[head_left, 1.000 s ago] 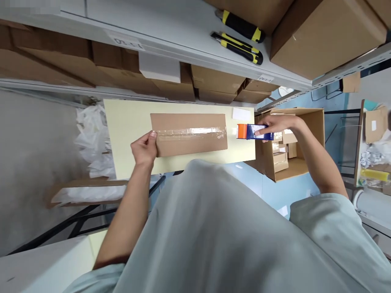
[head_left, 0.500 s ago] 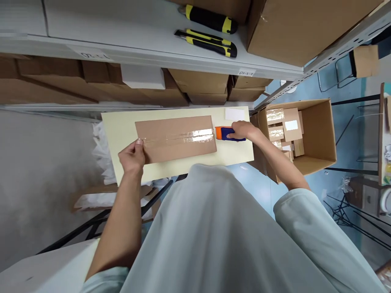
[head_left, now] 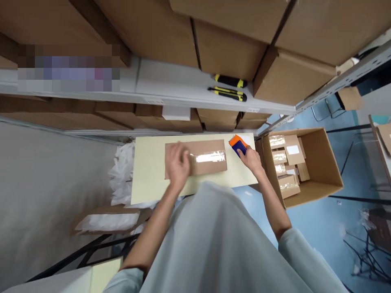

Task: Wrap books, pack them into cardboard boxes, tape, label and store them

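Note:
A flat brown cardboard box (head_left: 210, 162) lies on the pale yellow board, with a strip of shiny clear tape (head_left: 210, 156) running along its top. Over the box's left part is my left hand (head_left: 179, 162), blurred by motion; its fingers look bent, and whether they touch the cardboard I cannot tell. My right hand (head_left: 252, 159) is closed around a blue and orange hand tool (head_left: 239, 145), held beyond the box's right end with the orange end pointing up and left. The tool's exact kind is not clear.
The yellow board (head_left: 148, 162) sits below a grey shelf (head_left: 171, 81) loaded with cartons. Two black-and-yellow utility knives (head_left: 229, 93) lie on that shelf. To the right stands an open carton (head_left: 324, 162) holding several small taped boxes. White wrapping material (head_left: 122, 175) hangs at the left.
My left hand has left the box's left edge and moved right, over its top. My right hand has tilted the tool up, away from the box's end. The view has shifted upward.

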`<state>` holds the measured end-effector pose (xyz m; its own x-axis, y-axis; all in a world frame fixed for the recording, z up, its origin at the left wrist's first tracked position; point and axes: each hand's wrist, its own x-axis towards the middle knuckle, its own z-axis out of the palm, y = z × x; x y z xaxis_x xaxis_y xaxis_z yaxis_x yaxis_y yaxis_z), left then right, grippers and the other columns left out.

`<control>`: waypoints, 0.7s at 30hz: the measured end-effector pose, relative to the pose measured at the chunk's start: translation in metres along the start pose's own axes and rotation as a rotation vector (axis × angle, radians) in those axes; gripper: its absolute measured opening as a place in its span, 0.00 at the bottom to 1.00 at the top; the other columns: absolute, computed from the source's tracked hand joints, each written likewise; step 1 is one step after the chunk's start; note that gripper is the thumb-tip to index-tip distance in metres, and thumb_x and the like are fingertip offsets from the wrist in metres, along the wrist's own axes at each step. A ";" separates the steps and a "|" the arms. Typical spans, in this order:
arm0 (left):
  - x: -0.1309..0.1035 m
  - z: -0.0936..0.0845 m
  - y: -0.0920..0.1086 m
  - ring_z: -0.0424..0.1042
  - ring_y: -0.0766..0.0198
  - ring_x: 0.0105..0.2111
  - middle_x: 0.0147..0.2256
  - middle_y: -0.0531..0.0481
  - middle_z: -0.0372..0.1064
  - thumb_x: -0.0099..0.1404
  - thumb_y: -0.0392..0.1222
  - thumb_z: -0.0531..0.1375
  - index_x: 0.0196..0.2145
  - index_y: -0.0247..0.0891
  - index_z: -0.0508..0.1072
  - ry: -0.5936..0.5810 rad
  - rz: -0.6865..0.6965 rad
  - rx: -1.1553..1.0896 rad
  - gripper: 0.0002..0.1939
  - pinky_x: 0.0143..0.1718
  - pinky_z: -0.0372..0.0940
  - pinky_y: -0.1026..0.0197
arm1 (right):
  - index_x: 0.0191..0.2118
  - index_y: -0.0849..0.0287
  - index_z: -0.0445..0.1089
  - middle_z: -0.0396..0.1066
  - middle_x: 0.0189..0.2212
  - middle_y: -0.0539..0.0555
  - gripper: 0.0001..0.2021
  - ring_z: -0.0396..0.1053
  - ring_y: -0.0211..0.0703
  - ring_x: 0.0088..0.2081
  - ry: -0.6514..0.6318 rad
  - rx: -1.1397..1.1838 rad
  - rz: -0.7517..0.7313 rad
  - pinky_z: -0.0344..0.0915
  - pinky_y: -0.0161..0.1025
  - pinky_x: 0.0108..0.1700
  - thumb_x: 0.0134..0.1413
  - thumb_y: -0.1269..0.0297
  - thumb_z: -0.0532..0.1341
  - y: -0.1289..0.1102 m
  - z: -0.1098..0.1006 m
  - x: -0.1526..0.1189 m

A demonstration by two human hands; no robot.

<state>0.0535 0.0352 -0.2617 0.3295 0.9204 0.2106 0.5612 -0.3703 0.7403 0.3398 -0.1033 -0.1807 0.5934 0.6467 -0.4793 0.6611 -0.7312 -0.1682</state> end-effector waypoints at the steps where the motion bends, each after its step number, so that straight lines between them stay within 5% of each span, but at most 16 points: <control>1: 0.002 0.005 0.020 0.66 0.46 0.73 0.68 0.37 0.73 0.81 0.48 0.55 0.67 0.38 0.75 -0.013 0.096 -0.023 0.23 0.76 0.60 0.36 | 0.65 0.66 0.68 0.83 0.52 0.69 0.23 0.83 0.61 0.53 0.036 0.040 -0.052 0.73 0.43 0.49 0.80 0.52 0.54 -0.012 -0.007 0.000; 4: 0.019 0.016 0.070 0.64 0.49 0.75 0.69 0.40 0.73 0.83 0.47 0.54 0.69 0.41 0.73 0.002 0.321 -0.079 0.23 0.76 0.61 0.39 | 0.67 0.68 0.64 0.82 0.53 0.69 0.22 0.82 0.62 0.51 0.140 0.104 -0.271 0.74 0.47 0.50 0.78 0.59 0.53 -0.060 -0.030 0.004; 7: 0.051 0.017 0.088 0.62 0.50 0.76 0.72 0.39 0.69 0.83 0.43 0.51 0.73 0.40 0.69 0.056 0.381 -0.094 0.26 0.77 0.60 0.40 | 0.67 0.74 0.62 0.80 0.54 0.74 0.23 0.80 0.64 0.53 0.268 0.083 -0.540 0.73 0.53 0.57 0.76 0.64 0.51 -0.121 -0.054 0.016; 10: 0.094 0.007 0.082 0.60 0.47 0.77 0.76 0.37 0.61 0.80 0.40 0.50 0.75 0.37 0.66 0.085 0.345 -0.081 0.29 0.78 0.58 0.38 | 0.66 0.77 0.64 0.80 0.54 0.76 0.22 0.78 0.64 0.56 0.358 -0.012 -0.667 0.70 0.54 0.62 0.76 0.67 0.49 -0.183 -0.078 0.034; 14: 0.133 -0.016 0.071 0.58 0.45 0.78 0.77 0.35 0.58 0.76 0.37 0.51 0.75 0.33 0.65 0.079 0.313 -0.065 0.32 0.79 0.57 0.36 | 0.66 0.74 0.67 0.80 0.57 0.73 0.22 0.75 0.60 0.62 0.384 -0.151 -0.648 0.64 0.52 0.69 0.73 0.71 0.53 -0.250 -0.100 0.061; 18: 0.130 -0.035 0.064 0.60 0.45 0.77 0.76 0.36 0.61 0.78 0.40 0.51 0.74 0.34 0.66 0.099 0.303 -0.058 0.30 0.79 0.57 0.37 | 0.65 0.74 0.71 0.79 0.59 0.73 0.24 0.73 0.62 0.64 0.370 -0.171 -0.612 0.62 0.52 0.70 0.66 0.74 0.60 -0.284 -0.109 0.086; 21: 0.115 -0.043 0.048 0.63 0.45 0.76 0.73 0.36 0.66 0.79 0.42 0.52 0.73 0.35 0.69 0.077 0.256 -0.054 0.29 0.78 0.58 0.35 | 0.70 0.77 0.67 0.74 0.65 0.76 0.27 0.69 0.62 0.68 0.405 -0.168 -0.579 0.59 0.54 0.73 0.69 0.75 0.56 -0.289 -0.109 0.090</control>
<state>0.0854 0.1292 -0.1743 0.3956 0.8051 0.4419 0.4251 -0.5870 0.6890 0.2524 0.1896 -0.0816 0.2294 0.9733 0.0090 0.9629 -0.2255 -0.1483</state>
